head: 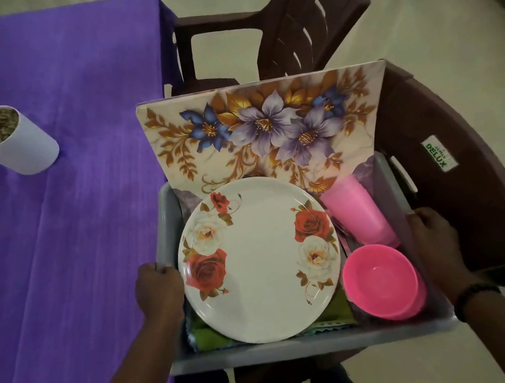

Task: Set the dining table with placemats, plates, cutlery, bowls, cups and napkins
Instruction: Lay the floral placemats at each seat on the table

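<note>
Tray (pixel 161 206) carried in both hands, left hand (pixel 157 289) and right hand (pixel 434 238) gripping its side rims, just right of table (pixel 62 188). Inside tray: placemats (pixel 267 129), plate (pixel 261 256), cups (pixel 358 211), bowls (pixel 381 280). We judge nothing is laid yet; next we set tray down, pull placemats.

Dim room: 2 brown plastic chairs (pixel 293 16) on pale floor (pixel 447 11).

Glossy plate (pixel 260 259), smooth pink plastic bowl (pixel 382 280), grey plastic bin (pixel 302 345), matt purple tablecloth (pixel 62 188).
</note>
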